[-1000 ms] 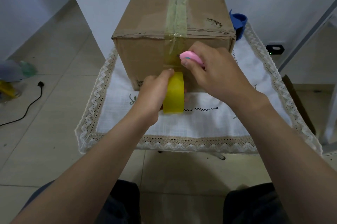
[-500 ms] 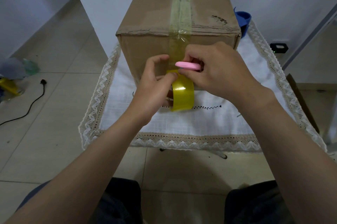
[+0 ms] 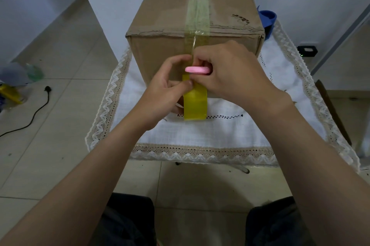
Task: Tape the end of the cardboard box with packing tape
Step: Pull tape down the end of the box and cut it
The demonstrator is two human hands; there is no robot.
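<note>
A brown cardboard box [image 3: 170, 15] stands on a small table, its top seam covered by a strip of clear yellowish tape [image 3: 198, 9] that runs over the near edge and down the front face. My left hand [image 3: 162, 93] grips a yellow roll of packing tape [image 3: 195, 103] held against the lower front of the box, thumb pressing the stretched tape. My right hand [image 3: 230, 71] is closed on a flat pink cutter [image 3: 197, 70], held level across the tape just above the roll. The cutter's blade is hidden.
A white cloth with lace trim [image 3: 200, 135] covers the table. A blue object [image 3: 267, 19] sits behind the box at the right. On the tiled floor at the left lie a black cable with plug [image 3: 40, 105] and some clutter [image 3: 14, 81]. My knees are below.
The pink cutter has turned from tilted to level and come down onto the tape above the roll. My left hand shifted its hold, thumb now on the tape. The view moved closer.
</note>
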